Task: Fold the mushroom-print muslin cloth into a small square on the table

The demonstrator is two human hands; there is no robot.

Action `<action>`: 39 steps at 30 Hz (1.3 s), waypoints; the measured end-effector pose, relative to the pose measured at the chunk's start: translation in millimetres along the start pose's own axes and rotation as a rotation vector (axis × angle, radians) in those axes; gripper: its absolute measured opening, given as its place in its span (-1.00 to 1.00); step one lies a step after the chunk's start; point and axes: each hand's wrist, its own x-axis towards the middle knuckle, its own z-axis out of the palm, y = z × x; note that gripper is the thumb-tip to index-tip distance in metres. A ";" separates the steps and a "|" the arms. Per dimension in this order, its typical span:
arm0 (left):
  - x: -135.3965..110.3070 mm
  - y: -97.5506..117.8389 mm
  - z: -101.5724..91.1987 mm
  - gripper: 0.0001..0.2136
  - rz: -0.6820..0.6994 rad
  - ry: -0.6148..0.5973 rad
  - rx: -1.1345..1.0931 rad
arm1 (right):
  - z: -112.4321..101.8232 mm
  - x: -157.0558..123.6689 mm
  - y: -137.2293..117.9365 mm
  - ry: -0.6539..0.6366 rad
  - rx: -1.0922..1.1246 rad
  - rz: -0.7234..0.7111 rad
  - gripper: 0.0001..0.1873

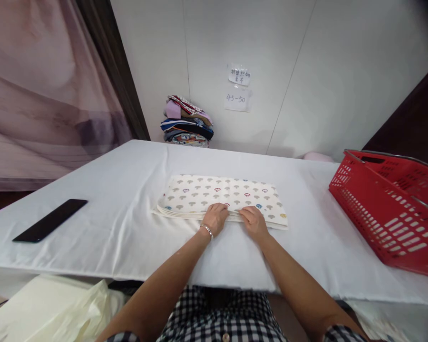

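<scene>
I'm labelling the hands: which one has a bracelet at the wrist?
The left hand: it wears a bracelet, while the right hand has none.

Head-camera feed, my remote readout | Lower: "45-50", handwritten on a white rectangular paper sheet on the smooth white panelled wall | Upper: handwritten Chinese characters, two lines, on a white rounded-corner paper label; too blurred for me to transcribe.
</scene>
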 end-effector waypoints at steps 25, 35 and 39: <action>0.4 -2.5 3.6 -0.83 -0.022 0.047 0.033 | -5.2 0.1 -9.2 0.034 -0.106 -0.060 -0.77; 0.3 -1.4 2.3 -0.84 -0.050 0.023 0.026 | -6.2 -0.2 -10.3 0.014 -0.150 -0.085 -0.76; 0.5 -1.3 2.4 -0.85 -0.044 0.030 0.031 | -4.8 -1.0 -7.6 -0.011 -0.166 -0.078 -0.78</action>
